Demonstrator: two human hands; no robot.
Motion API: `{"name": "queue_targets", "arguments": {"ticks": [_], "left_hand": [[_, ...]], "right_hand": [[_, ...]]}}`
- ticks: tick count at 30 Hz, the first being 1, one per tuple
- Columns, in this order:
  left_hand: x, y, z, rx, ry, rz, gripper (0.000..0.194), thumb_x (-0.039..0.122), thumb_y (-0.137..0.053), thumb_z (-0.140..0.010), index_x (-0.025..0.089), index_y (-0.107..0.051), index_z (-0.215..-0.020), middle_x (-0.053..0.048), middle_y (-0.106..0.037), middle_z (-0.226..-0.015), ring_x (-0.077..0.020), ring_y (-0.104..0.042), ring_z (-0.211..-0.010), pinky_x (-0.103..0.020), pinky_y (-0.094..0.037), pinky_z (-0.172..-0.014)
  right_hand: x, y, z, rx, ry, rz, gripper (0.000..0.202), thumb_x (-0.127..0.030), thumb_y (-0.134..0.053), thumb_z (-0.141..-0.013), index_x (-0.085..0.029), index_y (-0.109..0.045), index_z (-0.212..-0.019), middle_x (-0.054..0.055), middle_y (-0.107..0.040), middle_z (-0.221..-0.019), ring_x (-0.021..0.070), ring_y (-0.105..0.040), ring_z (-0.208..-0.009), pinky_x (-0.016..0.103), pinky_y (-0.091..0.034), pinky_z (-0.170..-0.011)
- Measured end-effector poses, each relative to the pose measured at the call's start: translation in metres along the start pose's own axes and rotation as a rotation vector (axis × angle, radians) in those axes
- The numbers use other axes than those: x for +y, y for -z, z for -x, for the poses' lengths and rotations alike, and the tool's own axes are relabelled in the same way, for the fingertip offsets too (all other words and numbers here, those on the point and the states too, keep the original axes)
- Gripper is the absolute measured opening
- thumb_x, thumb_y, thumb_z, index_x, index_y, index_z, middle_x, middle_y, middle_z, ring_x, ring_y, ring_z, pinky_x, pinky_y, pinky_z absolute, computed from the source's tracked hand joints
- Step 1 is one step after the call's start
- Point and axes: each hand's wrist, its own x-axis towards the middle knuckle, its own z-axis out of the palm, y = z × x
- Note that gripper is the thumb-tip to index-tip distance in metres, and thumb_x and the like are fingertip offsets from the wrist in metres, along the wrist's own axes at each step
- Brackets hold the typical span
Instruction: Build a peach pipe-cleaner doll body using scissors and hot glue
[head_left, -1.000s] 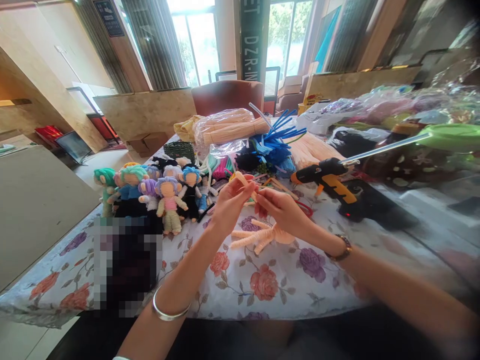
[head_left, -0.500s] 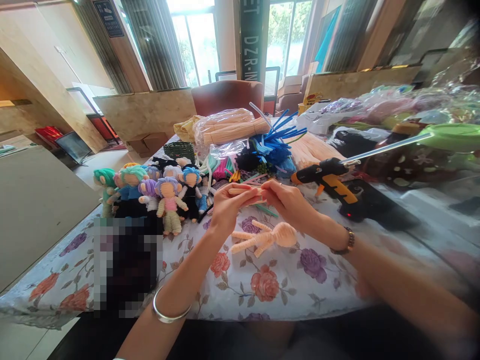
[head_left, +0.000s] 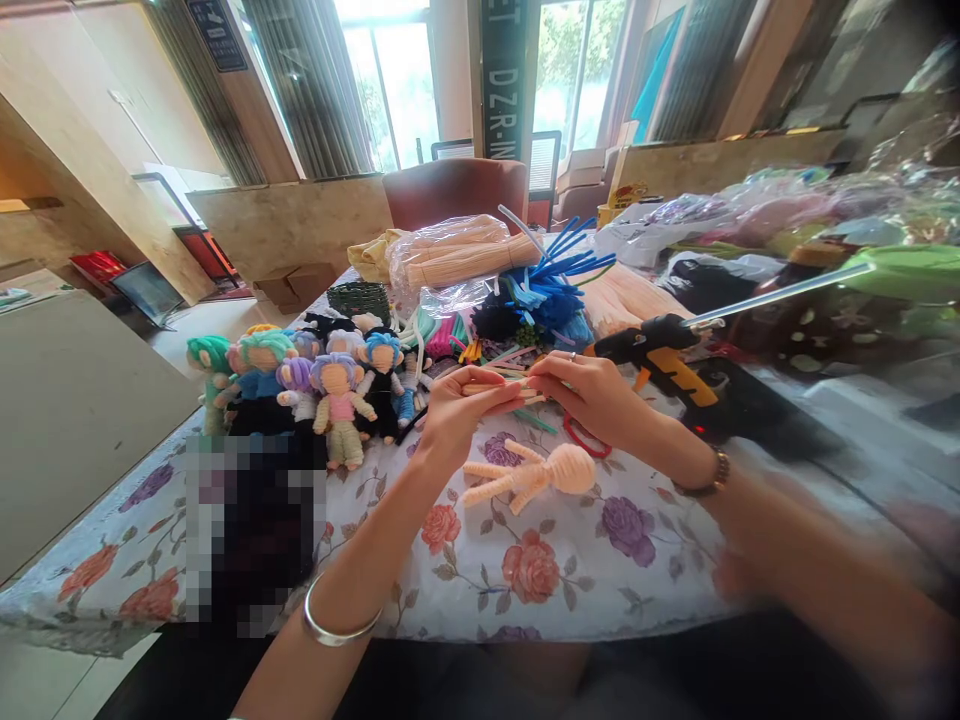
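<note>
My left hand is closed on a small bundle of peach pipe cleaners. My right hand pinches the right end of the same bundle, its fingertips close to those of the left. Just below the hands, a bare peach doll figure lies on the flowered tablecloth, round head to the right and limbs to the left. A red loop lies partly under my right hand. Left of my hands stand several finished dolls with coloured hair.
A black and orange glue gun stands right of my right hand, a clear stick in its back. Behind are blue pipe cleaners and a plastic-wrapped peach bundle. Plastic bags crowd the right. A blurred dark patch covers the left front.
My right hand has shifted slightly right and its grip on the bundle has changed. The red loop now shows beneath it. My left hand has barely moved.
</note>
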Motion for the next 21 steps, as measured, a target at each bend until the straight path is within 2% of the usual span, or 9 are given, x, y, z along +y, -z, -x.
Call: {"name": "queue_targets", "arguments": {"ticks": [3, 13, 19, 21], "left_hand": [[-0.0018, -0.0001, -0.001, -0.009, 0.003, 0.042, 0.027, 0.015, -0.083, -0.053, 0.012, -0.06, -0.066, -0.003, -0.071, -0.061, -0.0147, -0.069, -0.062, -0.029, -0.059, -0.071], [-0.0017, -0.0019, -0.0009, -0.026, 0.054, 0.176, 0.024, 0.003, -0.076, -0.058, 0.012, -0.056, -0.068, 0.0, -0.069, -0.059, -0.0155, -0.07, -0.061, -0.028, -0.059, -0.068], [-0.0032, -0.0014, -0.0018, -0.03, 0.093, 0.208, 0.026, 0.0, -0.074, -0.058, 0.013, -0.055, -0.069, 0.0, -0.068, -0.06, -0.0157, -0.07, -0.061, -0.026, -0.059, -0.067], [-0.0032, -0.0018, -0.0014, -0.034, 0.09, 0.201, 0.026, 0.001, -0.075, -0.058, 0.013, -0.055, -0.07, 0.0, -0.069, -0.061, -0.0149, -0.07, -0.061, -0.025, -0.059, -0.066]], "right_hand": [[-0.0009, -0.0023, 0.0011, 0.048, 0.004, 0.017, 0.016, -0.023, -0.047, -0.093, -0.017, -0.059, -0.084, 0.004, -0.067, -0.084, 0.0125, -0.061, -0.075, 0.022, -0.045, -0.068], [0.0041, -0.0065, 0.0054, 0.115, 0.191, 0.017, 0.017, -0.021, -0.039, -0.095, -0.019, -0.054, -0.089, 0.007, -0.063, -0.087, 0.0133, -0.058, -0.083, 0.024, -0.048, -0.075], [0.0075, -0.0106, 0.0087, 0.164, 0.242, -0.008, 0.017, -0.018, -0.038, -0.095, -0.02, -0.054, -0.088, 0.005, -0.062, -0.083, 0.0125, -0.058, -0.08, 0.024, -0.048, -0.074], [0.0068, -0.0104, 0.0087, 0.162, 0.217, -0.052, 0.018, -0.019, -0.038, -0.095, -0.02, -0.054, -0.087, 0.005, -0.062, -0.084, 0.0124, -0.058, -0.081, 0.024, -0.047, -0.074]]}}
